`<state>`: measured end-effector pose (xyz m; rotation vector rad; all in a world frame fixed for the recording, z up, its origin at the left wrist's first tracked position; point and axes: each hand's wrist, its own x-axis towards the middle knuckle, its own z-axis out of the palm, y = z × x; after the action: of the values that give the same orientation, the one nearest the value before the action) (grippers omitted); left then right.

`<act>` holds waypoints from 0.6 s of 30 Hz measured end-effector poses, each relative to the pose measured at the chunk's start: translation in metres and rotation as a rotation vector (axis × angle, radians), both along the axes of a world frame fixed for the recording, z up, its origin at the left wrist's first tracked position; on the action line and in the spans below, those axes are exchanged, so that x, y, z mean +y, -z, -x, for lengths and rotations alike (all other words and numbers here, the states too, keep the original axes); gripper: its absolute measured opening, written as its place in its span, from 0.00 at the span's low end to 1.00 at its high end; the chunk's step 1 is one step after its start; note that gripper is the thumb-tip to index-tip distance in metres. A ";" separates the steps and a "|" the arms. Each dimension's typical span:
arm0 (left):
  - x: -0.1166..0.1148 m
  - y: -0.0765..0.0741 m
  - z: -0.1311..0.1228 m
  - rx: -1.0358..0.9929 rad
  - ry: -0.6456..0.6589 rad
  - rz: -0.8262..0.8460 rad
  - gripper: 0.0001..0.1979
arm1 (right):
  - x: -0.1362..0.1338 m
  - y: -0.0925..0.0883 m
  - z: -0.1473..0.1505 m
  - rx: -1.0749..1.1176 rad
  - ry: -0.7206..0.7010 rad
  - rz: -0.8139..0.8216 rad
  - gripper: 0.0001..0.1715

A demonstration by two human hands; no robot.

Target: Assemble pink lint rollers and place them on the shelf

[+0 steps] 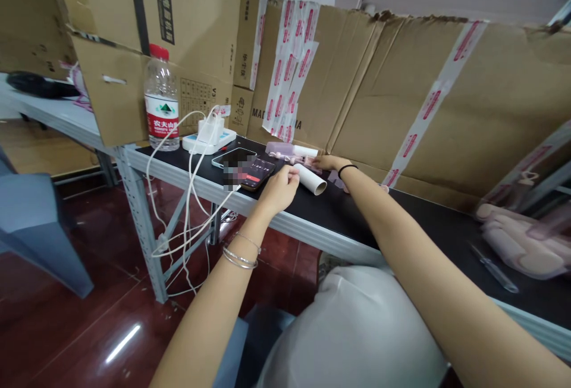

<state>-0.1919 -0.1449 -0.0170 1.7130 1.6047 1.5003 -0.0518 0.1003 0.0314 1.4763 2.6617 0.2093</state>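
My left hand, with bracelets at the wrist, is closed beside the near end of a white cardboard tube; whatever its fingers hold, if anything, is too small to make out. My right hand, with a black band on the wrist, reaches over small pinkish pieces behind the tube, its fingertips partly hidden among them. A lilac item lies behind these pieces. Left of my left hand, a dark phone with a lit screen lies next to a second phone.
A water bottle and a white power strip with dangling cables stand at the table's left end. Cardboard walls rise behind. Pink parts and a clear-handled tool lie at right. A blue stool stands left.
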 end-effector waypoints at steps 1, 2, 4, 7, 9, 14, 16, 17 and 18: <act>0.001 0.001 0.001 -0.019 0.000 -0.005 0.13 | -0.004 -0.002 -0.001 -0.026 -0.009 0.032 0.21; 0.002 0.002 0.002 -0.037 0.005 -0.012 0.13 | -0.008 -0.005 -0.002 -0.047 -0.013 0.065 0.21; 0.005 0.003 0.003 -0.062 0.020 -0.026 0.14 | -0.017 -0.011 -0.005 -0.080 -0.031 0.105 0.21; 0.008 0.004 0.003 -0.036 0.045 -0.021 0.17 | -0.032 -0.017 -0.011 -0.101 -0.072 0.128 0.21; 0.008 0.004 0.002 0.042 0.042 -0.010 0.20 | -0.042 -0.019 -0.016 -0.102 -0.097 0.134 0.21; 0.007 0.001 -0.003 0.315 0.022 0.080 0.27 | -0.068 -0.016 -0.028 -0.070 -0.122 0.081 0.23; 0.007 -0.002 -0.005 0.387 0.023 0.117 0.29 | -0.077 -0.012 -0.032 -0.044 -0.138 0.038 0.23; 0.008 -0.003 -0.007 0.421 0.020 0.134 0.30 | -0.081 -0.009 -0.034 -0.033 -0.147 0.020 0.23; 0.008 -0.005 -0.008 0.461 0.015 0.154 0.31 | -0.085 -0.007 -0.036 -0.023 -0.153 0.002 0.22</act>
<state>-0.1839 -0.1369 -0.0121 2.0750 1.8607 0.9857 -0.0159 0.0155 0.0384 1.2624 2.7567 0.2321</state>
